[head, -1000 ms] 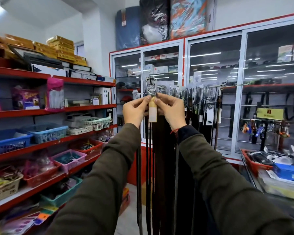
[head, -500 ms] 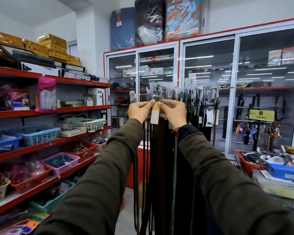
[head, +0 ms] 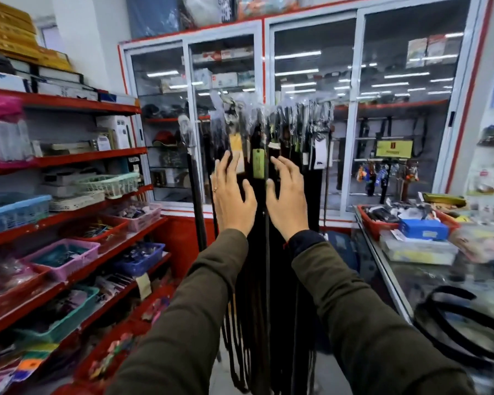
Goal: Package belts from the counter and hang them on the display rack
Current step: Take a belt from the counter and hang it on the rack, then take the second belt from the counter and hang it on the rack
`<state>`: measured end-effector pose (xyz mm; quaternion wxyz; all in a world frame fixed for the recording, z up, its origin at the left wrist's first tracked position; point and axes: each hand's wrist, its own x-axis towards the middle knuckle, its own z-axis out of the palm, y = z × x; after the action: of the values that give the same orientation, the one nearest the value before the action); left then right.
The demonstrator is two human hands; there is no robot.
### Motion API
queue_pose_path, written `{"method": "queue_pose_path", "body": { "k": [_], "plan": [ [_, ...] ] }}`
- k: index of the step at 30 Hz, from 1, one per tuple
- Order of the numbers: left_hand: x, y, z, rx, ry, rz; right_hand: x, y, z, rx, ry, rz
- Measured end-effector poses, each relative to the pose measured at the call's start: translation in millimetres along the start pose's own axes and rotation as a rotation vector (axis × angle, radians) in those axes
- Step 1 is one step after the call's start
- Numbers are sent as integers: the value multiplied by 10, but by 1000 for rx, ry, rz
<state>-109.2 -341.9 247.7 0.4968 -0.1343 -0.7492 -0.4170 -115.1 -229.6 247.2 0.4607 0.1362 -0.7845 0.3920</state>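
Many dark belts [head: 257, 252] hang in a dense row from the display rack [head: 297, 109], their buckles wrapped in clear plastic at the top. A green tag [head: 258, 163] and a yellow tag [head: 236, 143] dangle among them. My left hand [head: 231, 198] and my right hand [head: 287, 199] are raised in front of the hanging belts, fingers spread, holding nothing. A narrow gap of belts shows between the two hands. A coiled black belt [head: 462, 317] lies on the glass counter [head: 411, 280] at lower right.
Red shelves [head: 69, 158] with coloured baskets run along the left. Glass-door cabinets [head: 311, 109] stand behind the rack. On the counter at right sit a red tray [head: 382, 223] and a blue box [head: 424, 229].
Both hands have let go of the belt's top at the rack and dropped lower with fingers spread. The belt now hangs with the others. The camera has tilted down.
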Motion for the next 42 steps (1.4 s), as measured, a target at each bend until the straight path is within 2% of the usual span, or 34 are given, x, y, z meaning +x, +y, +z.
{"method": "queue_pose_path", "body": {
  "k": [5, 9, 15, 19, 22, 25, 27, 30, 34, 37, 42],
  "plan": [
    [-733, 51, 257, 53, -139, 79, -562, 394, -375, -226, -49, 22],
    [-1450, 220, 582, 10, -254, 74, -1125, 765, -851, -336, -91, 123],
    [-2533, 669, 1120, -68, -467, 1, -2100, 1300, -1761, -535, -121, 352],
    [-3142, 1032, 1421, -139, -657, 11, -2695, 1531, -2380, -623, -106, 572],
    [-3516, 1306, 1602, -252, -859, 22, -3080, 1629, -2760, -521, -39, 810],
    [-3826, 1553, 1752, -373, -1134, 77, -3371, 1743, -3120, -423, 7, 1172],
    [-3996, 1712, 1852, -353, -1341, 161, -3531, 1822, -3376, -291, -32, 1415],
    [-4164, 1925, 1959, -180, -1529, 363, -3700, 1838, -3677, -21, 163, 1607],
    [-4238, 2135, 1996, -122, -1522, 391, -3708, 1847, -3820, 90, 351, 1603],
    [-4262, 2241, 1981, -90, -1518, 358, -3677, 1858, -3797, 307, 454, 1602],
    [-4195, 2358, 1839, -271, -1340, 192, -3691, 1840, -3746, 418, 702, 1405]
  ]
}}
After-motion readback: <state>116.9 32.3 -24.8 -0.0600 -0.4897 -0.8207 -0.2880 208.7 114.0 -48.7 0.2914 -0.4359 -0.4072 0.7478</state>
